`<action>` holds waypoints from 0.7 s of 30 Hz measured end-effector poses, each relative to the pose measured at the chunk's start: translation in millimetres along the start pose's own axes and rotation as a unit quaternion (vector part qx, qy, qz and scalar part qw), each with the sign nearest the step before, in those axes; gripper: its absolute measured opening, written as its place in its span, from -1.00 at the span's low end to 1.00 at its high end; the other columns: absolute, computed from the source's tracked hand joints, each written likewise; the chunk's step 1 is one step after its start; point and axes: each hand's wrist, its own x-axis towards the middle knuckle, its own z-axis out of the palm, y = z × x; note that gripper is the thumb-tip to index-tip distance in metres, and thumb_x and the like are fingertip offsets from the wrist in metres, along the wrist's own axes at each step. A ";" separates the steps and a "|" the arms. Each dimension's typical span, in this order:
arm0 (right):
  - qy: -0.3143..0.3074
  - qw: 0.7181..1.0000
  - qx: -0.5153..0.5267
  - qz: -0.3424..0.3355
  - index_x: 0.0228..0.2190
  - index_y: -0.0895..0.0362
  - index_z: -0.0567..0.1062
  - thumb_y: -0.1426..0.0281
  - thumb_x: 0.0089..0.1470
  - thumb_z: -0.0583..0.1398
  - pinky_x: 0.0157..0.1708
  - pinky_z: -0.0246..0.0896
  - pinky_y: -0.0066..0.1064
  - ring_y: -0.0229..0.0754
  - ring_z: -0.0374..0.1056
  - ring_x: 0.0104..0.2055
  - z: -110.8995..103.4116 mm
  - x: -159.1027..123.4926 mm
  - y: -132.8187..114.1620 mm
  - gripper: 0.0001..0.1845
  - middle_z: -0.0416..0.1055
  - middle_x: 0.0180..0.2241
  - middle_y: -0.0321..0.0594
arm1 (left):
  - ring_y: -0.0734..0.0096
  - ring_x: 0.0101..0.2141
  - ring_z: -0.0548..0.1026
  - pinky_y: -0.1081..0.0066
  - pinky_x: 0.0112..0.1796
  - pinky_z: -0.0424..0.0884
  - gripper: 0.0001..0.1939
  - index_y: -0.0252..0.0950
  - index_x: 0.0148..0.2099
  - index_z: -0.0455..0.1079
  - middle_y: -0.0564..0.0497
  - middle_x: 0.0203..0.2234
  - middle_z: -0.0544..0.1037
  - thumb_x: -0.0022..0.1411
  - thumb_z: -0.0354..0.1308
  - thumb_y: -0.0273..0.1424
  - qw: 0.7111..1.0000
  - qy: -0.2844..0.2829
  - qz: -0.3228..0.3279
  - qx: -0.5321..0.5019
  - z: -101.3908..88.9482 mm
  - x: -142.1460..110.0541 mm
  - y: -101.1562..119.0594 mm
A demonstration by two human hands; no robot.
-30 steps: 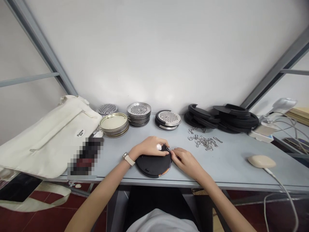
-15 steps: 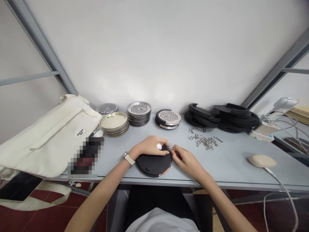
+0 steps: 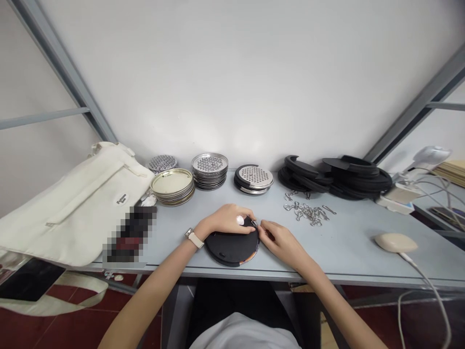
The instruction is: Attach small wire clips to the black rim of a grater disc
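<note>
A flat black round disc lies near the front edge of the table, with a strip of orange and purple showing along its lower right rim. My left hand lies across its top, thumb and fingers closed around the far right edge. There, a small silver metal clip shows between my two hands. My right hand pinches at this clip from the right, fingertips pressed together at the rim. Its exact hold is partly hidden. Several similar loose metal clips are scattered to the right, beyond my right hand.
Along the wall stand gold-toned round lids, perforated metal grater discs, a grater disc with a black cover and black plastic rings. A cream bag leans left. A beige corded device sits right.
Almost nothing differs. The view has shifted very slightly; both hands stay at the disc's edge around the metal clip.
</note>
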 end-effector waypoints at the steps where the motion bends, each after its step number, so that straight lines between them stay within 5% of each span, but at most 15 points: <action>1: 0.000 1.000 0.003 0.001 -0.56 0.08 0.16 0.31 0.23 -0.07 -0.52 0.02 -0.47 -0.26 0.16 -0.54 -0.3 -0.2 -0.3 -0.68 0.24 -0.58 -0.32 | 0.43 -0.29 0.46 0.51 -0.27 0.29 -0.72 -0.17 -0.11 0.45 0.11 -0.27 0.56 0.11 0.15 -0.26 1.000 -0.001 0.000 0.000 -0.2 0.0 0.4; 9: -0.014 0.998 0.049 0.025 -0.40 0.06 0.21 0.30 0.24 -0.07 -0.51 0.05 -0.47 -0.26 0.20 -0.54 -3.4 -1.0 -3.7 -0.81 0.33 -0.52 -0.34 | 0.43 -0.30 0.47 0.51 -0.26 0.29 -0.74 -0.17 -0.12 0.45 0.12 -0.27 0.57 0.11 0.14 -0.28 1.000 -0.002 0.003 -0.008 -1.2 -0.1 1.4; 21: -0.011 1.000 0.006 0.000 -0.53 0.08 0.18 0.32 0.24 -0.09 -0.50 0.04 -0.46 -0.25 0.19 -0.51 -0.5 0.0 0.3 -0.69 0.26 -0.56 -0.30 | 0.42 -0.30 0.46 0.51 -0.27 0.29 -0.71 -0.18 -0.12 0.45 0.09 -0.28 0.56 0.10 0.15 -0.22 1.000 0.003 -0.003 0.001 -0.1 -0.1 -0.5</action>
